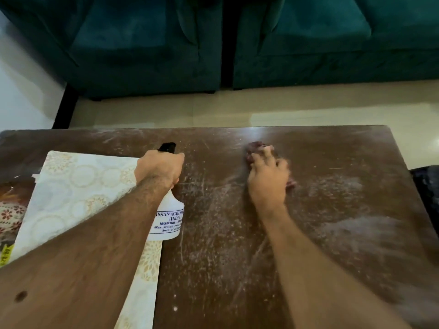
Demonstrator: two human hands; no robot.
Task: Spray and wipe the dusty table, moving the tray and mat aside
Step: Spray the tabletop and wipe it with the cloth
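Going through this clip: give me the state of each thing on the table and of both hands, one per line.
Table: dusty, streaked, partly wiped.
Spray bottle: upright, gripped by the left hand.
Cloth: bunched, pressed on the table under the right hand.
Mat: lying flat on the table's left side.

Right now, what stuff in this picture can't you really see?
- Cloth: mostly hidden under the right hand, blurred by motion; head view.
- Spray bottle: label cut off by the left forearm; the left hand covers the trigger.
- Mat: near part hidden by the left arm.
- Flowery thing at the left edge: cut off by the frame and mat, so I can't tell if it is the tray.
- Table: near right corner is blurred.
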